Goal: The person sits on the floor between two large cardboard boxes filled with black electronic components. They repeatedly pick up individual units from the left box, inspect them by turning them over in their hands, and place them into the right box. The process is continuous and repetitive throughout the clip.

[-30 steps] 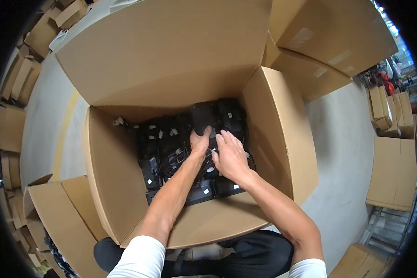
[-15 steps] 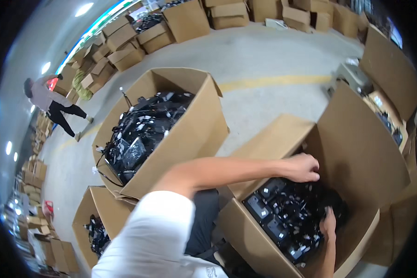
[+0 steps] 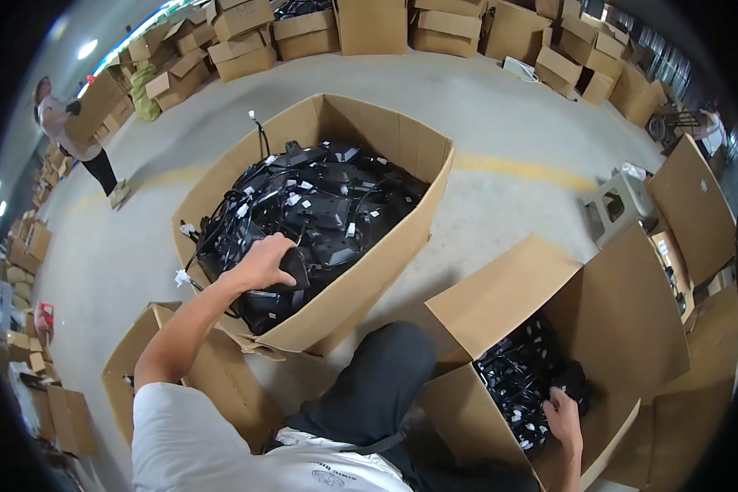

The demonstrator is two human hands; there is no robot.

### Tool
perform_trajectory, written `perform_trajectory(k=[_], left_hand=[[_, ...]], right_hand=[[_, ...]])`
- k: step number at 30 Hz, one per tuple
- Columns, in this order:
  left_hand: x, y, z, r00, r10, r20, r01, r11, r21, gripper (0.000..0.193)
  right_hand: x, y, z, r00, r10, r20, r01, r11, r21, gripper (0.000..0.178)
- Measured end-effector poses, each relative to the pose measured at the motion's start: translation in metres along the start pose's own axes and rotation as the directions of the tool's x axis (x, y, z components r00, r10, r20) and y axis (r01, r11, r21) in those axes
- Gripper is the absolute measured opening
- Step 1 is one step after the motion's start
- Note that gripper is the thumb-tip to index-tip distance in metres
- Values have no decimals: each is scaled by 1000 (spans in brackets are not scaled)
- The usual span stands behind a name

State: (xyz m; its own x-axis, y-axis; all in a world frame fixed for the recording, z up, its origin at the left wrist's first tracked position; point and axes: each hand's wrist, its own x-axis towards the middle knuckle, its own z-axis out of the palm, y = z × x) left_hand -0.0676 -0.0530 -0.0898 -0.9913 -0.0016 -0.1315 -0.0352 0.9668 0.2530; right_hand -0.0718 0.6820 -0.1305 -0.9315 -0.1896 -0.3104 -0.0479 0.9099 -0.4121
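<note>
At 9 o'clock, a worker's left hand (image 3: pixel 262 261) spans thumb and fingers across a flat black plastic part (image 3: pixel 298 269), its grip unclear, on a loose heap of black plastic units (image 3: pixel 328 209) still plentiful in an open brown cardboard carton (image 3: pixel 385 264). At 4 o'clock, the right hand (image 3: pixel 562 416), grip hidden, rests against a black box-shaped unit (image 3: pixel 574 380) inside a second brown cardboard carton (image 3: pixel 631 307), seemingly part-filled, with room left below its rim.
</note>
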Motion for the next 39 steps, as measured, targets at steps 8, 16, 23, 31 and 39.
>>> perform_trajectory(k=[8,16,23,31,39], left_hand=[[-38,10,1,944,248,219,-291,937,192,56],[-8,65,-126,817,-191,-544,-358,571,-738,30],[34,141,-123,904,255,-344,-372,70,-926,50],[110,-71,12,923,56,-381,-56,998,13,21],[21,168,-131,532,373,-760,-653,753,-88,20]], right_hand=[[40,-256,-14,898,-438,-49,441,891,106,41],[45,-381,5,754,-552,-356,634,472,612,56],[54,-401,-5,957,-129,-261,289,291,912,45],[15,-317,-47,980,-78,-183,194,168,967,58],[33,-273,-31,909,230,-347,346,46,937,25]])
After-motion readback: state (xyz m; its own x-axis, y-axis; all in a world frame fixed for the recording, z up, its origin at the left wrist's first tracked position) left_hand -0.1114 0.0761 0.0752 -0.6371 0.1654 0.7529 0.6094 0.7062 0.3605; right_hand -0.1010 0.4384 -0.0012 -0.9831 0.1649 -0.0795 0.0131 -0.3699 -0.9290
